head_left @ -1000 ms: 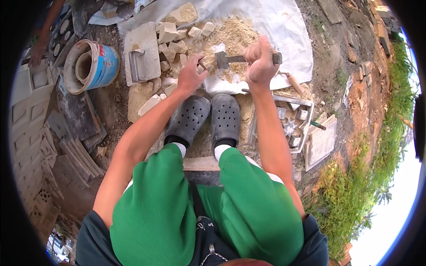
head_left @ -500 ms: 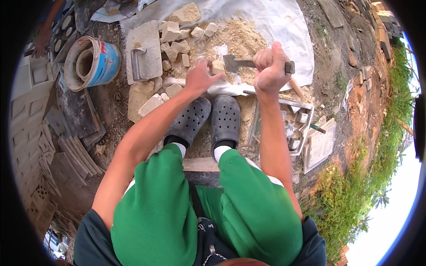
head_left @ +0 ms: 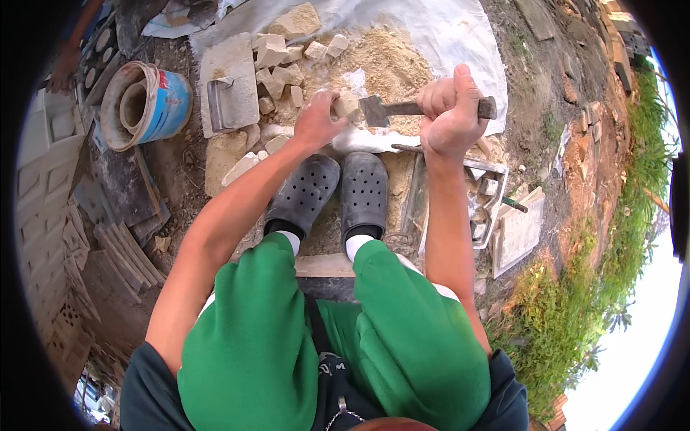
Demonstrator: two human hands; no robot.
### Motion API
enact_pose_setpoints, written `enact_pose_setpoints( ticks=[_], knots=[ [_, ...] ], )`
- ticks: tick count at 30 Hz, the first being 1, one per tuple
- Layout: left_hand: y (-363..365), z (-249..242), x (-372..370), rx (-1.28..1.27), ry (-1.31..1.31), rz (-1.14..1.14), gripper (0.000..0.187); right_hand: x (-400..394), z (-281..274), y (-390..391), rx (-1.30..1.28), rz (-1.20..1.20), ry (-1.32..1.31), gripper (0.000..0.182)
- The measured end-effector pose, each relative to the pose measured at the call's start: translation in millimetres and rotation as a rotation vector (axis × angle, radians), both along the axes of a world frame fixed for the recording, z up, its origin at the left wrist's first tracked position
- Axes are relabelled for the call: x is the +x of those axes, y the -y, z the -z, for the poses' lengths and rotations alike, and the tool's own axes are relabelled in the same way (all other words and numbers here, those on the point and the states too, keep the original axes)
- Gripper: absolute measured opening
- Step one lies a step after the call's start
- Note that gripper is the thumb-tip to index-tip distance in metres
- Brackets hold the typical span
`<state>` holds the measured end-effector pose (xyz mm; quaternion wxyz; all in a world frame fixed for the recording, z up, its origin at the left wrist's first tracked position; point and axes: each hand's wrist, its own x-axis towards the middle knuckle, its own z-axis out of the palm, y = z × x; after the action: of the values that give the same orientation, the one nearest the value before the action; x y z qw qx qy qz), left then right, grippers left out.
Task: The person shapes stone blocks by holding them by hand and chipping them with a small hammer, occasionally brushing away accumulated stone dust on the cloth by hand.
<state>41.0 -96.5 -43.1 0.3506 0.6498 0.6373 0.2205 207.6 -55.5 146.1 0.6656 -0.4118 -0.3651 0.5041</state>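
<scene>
My left hand [head_left: 318, 121] grips a small pale stone block [head_left: 347, 105] by its left side, just above the near edge of the white sheet [head_left: 467, 43]. In my right hand [head_left: 451, 115] is a hammer [head_left: 399, 109], fist closed around its handle and thumb pointing away from me. The hammer's flat, broad metal head lies to the left, close beside the stone block. Sandy crumbs [head_left: 392, 61] are heaped on the sheet beyond both hands, and several broken stone pieces [head_left: 272, 52] lie to the left of the heap.
A flat slab with a metal-handled float [head_left: 223, 104] lies left of the stones, near a blue-and-white bucket [head_left: 165, 108]. My grey clogs [head_left: 364, 190] are close below my hands. On the right stand a metal frame [head_left: 496, 208] and pale tiles [head_left: 519, 233]. A person's hand [head_left: 63, 72] shows far left.
My right hand and the hammer have shifted slightly to the right. My left hand has turned a little around the stone block, which has tilted and moved slightly left.
</scene>
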Motion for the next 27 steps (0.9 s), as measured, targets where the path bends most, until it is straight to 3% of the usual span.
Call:
enact_pose_setpoints(
  ticks=[8,10,11,12,14,18,22,25,27],
  knots=[
    [6.3,0.3,-3.4,-0.091,0.142,-0.016,0.053,-32.8,-105.1,-4.3,0.052,0.09,0.161,0.052],
    [10.8,5.6,-3.4,0.059,0.08,-0.087,0.048,-28.7,-62.4,-11.8,0.175,0.005,0.301,0.05],
    [11.0,5.8,-4.0,0.059,0.078,-0.087,0.048,-28.3,-22.9,-15.1,0.195,-0.051,0.158,0.048],
    [10.9,5.8,-4.6,0.011,0.068,-0.097,0.044,-37.0,15.4,-12.6,0.11,-0.04,0.352,0.048],
    [8.6,4.8,-3.8,-0.035,0.057,-0.108,0.041,-39.8,23.7,-15.7,0.115,-0.024,0.306,0.048],
    [7.4,3.1,-0.4,-0.103,0.108,-0.185,0.036,-34.0,5.4,-23.2,0.128,-0.118,0.267,0.047],
    [10.1,9.2,-2.0,-0.083,0.107,-0.178,0.036,-31.6,-82.6,-24.8,0.308,-0.107,0.298,0.051],
    [9.6,6.9,-0.6,-0.113,0.096,-0.207,0.036,-34.4,-108.0,-19.4,0.316,-0.11,0.159,0.047],
    [8.9,3.0,-1.3,-0.127,0.089,-0.216,0.035,-38.9,-71.8,-28.8,0.295,-0.06,0.366,0.049]
  ],
)
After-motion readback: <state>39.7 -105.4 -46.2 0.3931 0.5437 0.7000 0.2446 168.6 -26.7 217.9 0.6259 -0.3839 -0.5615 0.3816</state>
